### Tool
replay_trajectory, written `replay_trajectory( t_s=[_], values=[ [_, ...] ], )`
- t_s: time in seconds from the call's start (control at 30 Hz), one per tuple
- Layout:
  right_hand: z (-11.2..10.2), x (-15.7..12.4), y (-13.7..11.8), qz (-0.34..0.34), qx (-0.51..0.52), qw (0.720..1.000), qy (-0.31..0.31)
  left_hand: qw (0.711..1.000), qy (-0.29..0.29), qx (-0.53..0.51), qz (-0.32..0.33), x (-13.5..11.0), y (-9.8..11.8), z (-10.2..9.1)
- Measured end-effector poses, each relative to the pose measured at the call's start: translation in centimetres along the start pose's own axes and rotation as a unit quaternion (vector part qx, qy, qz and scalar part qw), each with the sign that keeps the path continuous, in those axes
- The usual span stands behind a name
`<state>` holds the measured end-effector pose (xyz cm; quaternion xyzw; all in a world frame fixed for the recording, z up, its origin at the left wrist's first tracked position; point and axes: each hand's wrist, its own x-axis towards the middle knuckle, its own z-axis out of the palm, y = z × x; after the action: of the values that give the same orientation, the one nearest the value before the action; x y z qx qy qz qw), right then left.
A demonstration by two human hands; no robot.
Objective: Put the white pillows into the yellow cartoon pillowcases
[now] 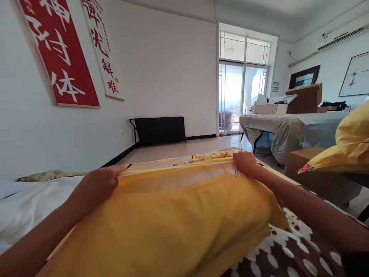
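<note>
A yellow pillowcase [173,223] spreads across the lower middle of the head view, its upper edge stretched between my two hands. At the edge's left end, my left hand [106,179] is closed on the cloth. My right hand [245,163] grips the other end, fingers wrapped round the fabric. Between them a paler strip shows below the rim, where the cloth seems to part. Beneath and beyond lies patterned yellow bedding [213,156]. White cloth [23,215] is to the left, and a brown blanket with white spots [282,254] lies at the lower right.
A yellow fabric bundle [354,134] sits at the right, near a cardboard box [302,161]. Behind stands a plastic-covered table [271,123] bearing boxes. A black folded panel [161,130] leans against the far wall, left of the glass door [230,96].
</note>
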<state>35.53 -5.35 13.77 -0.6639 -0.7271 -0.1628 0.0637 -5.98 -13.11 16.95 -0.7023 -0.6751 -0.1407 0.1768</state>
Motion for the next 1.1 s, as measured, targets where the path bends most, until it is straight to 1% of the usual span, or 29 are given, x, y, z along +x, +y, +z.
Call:
replay_trajectory(
  t_s=[0.03, 0.07, 0.1, 0.13, 0.17, 0.2, 0.23, 0.27, 0.3, 0.37, 0.4, 0.43, 0.47, 0.5, 0.53, 0.6, 0.67, 0.7, 0.73, 0.8, 0.83, 0.87, 0.9, 0.93, 0.97, 1.0, 1.03, 1.07, 1.1],
  values=[
    [-1.2, 0.7, 0.6, 0.031, -0.009, 0.999, 0.043, 0.996, 0.081, 0.028, 0.002, 0.3, -0.1, -1.4],
    [-2.2, 1.3, 1.3, 0.063, -0.017, 0.993, 0.095, 0.985, 0.160, 0.065, 0.013, 0.3, -0.1, -2.4],
    [-2.8, 1.6, 2.0, 0.090, -0.022, 0.984, 0.153, 0.968, 0.224, 0.104, 0.038, 0.2, -0.2, -3.1],
    [-2.9, 1.7, 2.8, 0.105, -0.026, 0.971, 0.212, 0.953, 0.259, 0.135, 0.074, -0.1, -0.2, -3.3],
    [-2.6, 1.5, 3.4, 0.106, -0.030, 0.957, 0.269, 0.944, 0.267, 0.155, 0.118, -0.6, -0.2, -3.1],
    [-1.8, 1.2, 4.0, 0.092, -0.036, 0.944, 0.316, 0.938, 0.255, 0.167, 0.168, -1.2, -0.3, -2.4],
    [-0.6, 0.7, 4.4, 0.065, -0.044, 0.935, 0.345, 0.931, 0.230, 0.177, 0.221, -1.8, -0.4, -1.2],
    [1.0, 0.1, 4.6, 0.026, -0.055, 0.934, 0.352, 0.921, 0.204, 0.189, 0.271, -2.5, -0.5, 0.4],
    [3.0, -0.6, 4.6, -0.014, -0.067, 0.935, 0.347, 0.910, 0.180, 0.201, 0.314, -3.3, -0.7, 2.2],
    [7.5, -2.2, 4.0, -0.091, -0.089, 0.939, 0.318, 0.897, 0.127, 0.208, 0.370, -4.7, -0.8, 6.3],
    [9.8, -2.9, 3.5, -0.120, -0.096, 0.941, 0.303, 0.901, 0.099, 0.193, 0.376, -5.3, -0.7, 8.2],
    [12.0, -3.6, 3.1, -0.148, -0.100, 0.942, 0.285, 0.911, 0.073, 0.176, 0.366, -5.8, -0.4, 9.9],
    [13.9, -4.2, 2.7, -0.158, -0.100, 0.945, 0.269, 0.922, 0.051, 0.157, 0.349, -6.2, 0.0, 11.2],
    [15.4, -4.7, 2.4, -0.157, -0.098, 0.949, 0.257, 0.933, 0.033, 0.143, 0.329, -6.4, 0.5, 12.1],
    [16.5, -5.1, 2.2, -0.154, -0.096, 0.952, 0.247, 0.940, 0.020, 0.136, 0.311, -6.4, 1.0, 12.7],
    [17.6, -5.8, 2.3, -0.147, -0.094, 0.956, 0.236, 0.946, 0.003, 0.140, 0.294, -6.3, 1.8, 12.8],
    [17.4, -6.4, 2.9, -0.161, -0.074, 0.962, 0.210, 0.945, -0.005, 0.152, 0.289, -6.1, 2.1, 12.3],
    [16.9, -6.6, 3.4, -0.172, -0.052, 0.966, 0.185, 0.945, -0.006, 0.153, 0.290, -6.2, 2.0, 12.1],
    [16.2, -6.8, 4.0, -0.184, -0.018, 0.971, 0.149, 0.945, -0.006, 0.149, 0.292, -6.3, 1.7, 11.9],
    [14.4, -6.6, 5.6, -0.207, 0.081, 0.974, 0.046, 0.948, -0.005, 0.134, 0.290, -6.9, 1.1, 11.9],
    [13.2, -6.2, 6.7, -0.209, 0.140, 0.968, -0.003, 0.951, -0.005, 0.122, 0.284, -7.3, 0.8, 11.9],
    [12.0, -5.7, 7.9, -0.200, 0.202, 0.958, -0.030, 0.956, -0.009, 0.107, 0.274, -7.7, 0.5, 11.9],
    [10.8, -4.9, 9.1, -0.177, 0.264, 0.948, -0.030, 0.962, -0.014, 0.082, 0.259, -8.0, 0.3, 11.9],
    [9.6, -4.0, 10.3, -0.136, 0.321, 0.937, 0.009, 0.969, -0.023, 0.045, 0.242, -8.3, 0.2, 11.6],
    [8.5, -3.1, 11.4, -0.080, 0.375, 0.920, 0.084, 0.975, -0.033, -0.003, 0.220, -8.5, 0.0, 11.3],
    [7.7, -2.3, 12.2, -0.042, 0.428, 0.893, 0.131, 0.978, -0.041, -0.061, 0.194, -8.5, -0.3, 10.7],
    [7.1, -1.6, 12.6, -0.016, 0.468, 0.868, 0.165, 0.978, -0.040, -0.122, 0.162, -8.4, -0.7, 10.1],
    [6.7, -1.0, 12.6, -0.003, 0.493, 0.851, 0.179, 0.978, -0.023, -0.172, 0.117, -8.2, -1.3, 9.4],
    [6.6, -0.7, 12.3, -0.001, 0.506, 0.844, 0.178, 0.978, 0.017, -0.200, 0.054, -7.9, -2.0, 8.7]
  ],
)
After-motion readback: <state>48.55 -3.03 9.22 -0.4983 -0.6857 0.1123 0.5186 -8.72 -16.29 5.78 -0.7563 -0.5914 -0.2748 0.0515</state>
